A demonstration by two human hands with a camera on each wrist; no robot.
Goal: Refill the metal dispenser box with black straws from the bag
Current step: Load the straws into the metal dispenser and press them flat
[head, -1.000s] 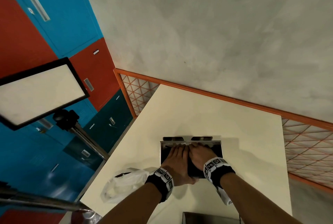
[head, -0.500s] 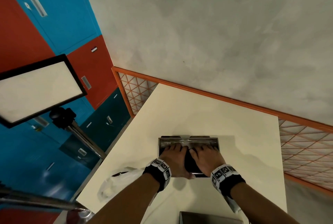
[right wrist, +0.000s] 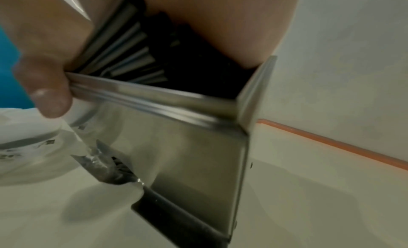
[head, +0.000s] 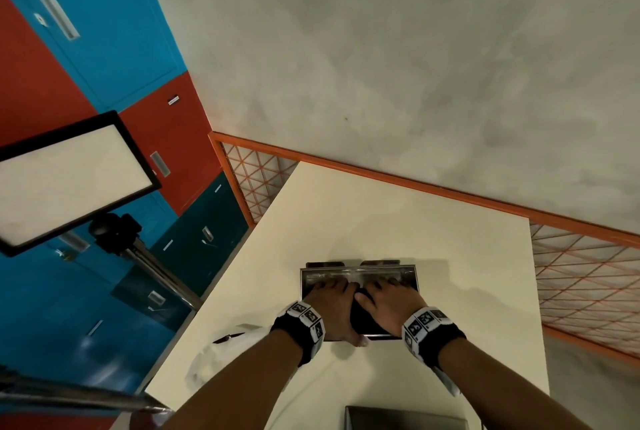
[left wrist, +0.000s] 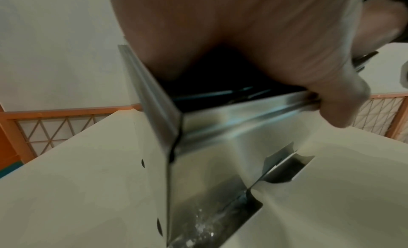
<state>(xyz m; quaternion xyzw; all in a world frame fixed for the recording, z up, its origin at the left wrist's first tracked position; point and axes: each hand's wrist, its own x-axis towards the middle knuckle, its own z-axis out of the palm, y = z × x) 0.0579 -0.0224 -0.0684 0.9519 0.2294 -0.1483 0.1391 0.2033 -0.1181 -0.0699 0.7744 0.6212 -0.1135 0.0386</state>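
Observation:
The metal dispenser box (head: 360, 270) stands open on the cream table (head: 381, 215). Black straws (head: 360, 320) fill it. My left hand (head: 329, 305) and right hand (head: 391, 305) lie palm down, side by side on the straws, fingers reaching the far wall. In the left wrist view my palm (left wrist: 243, 33) covers the straws (left wrist: 220, 93) and the thumb hangs over the near rim (left wrist: 243, 115). From the right wrist I see my palm (right wrist: 220, 16) over straw ends (right wrist: 132, 60) inside the shiny wall (right wrist: 176, 147). The white plastic bag (head: 214, 360) lies left of my left forearm.
A flat metal piece (head: 401, 419) lies at the table's near edge below my arms. An orange mesh railing (head: 450, 190) runs behind and right of the table. A light panel on a stand (head: 69, 180) and coloured lockers are at the left.
My hands, pressed close together at the box's middle before, have slid a little apart across the straws. The box and bag have stayed in place.

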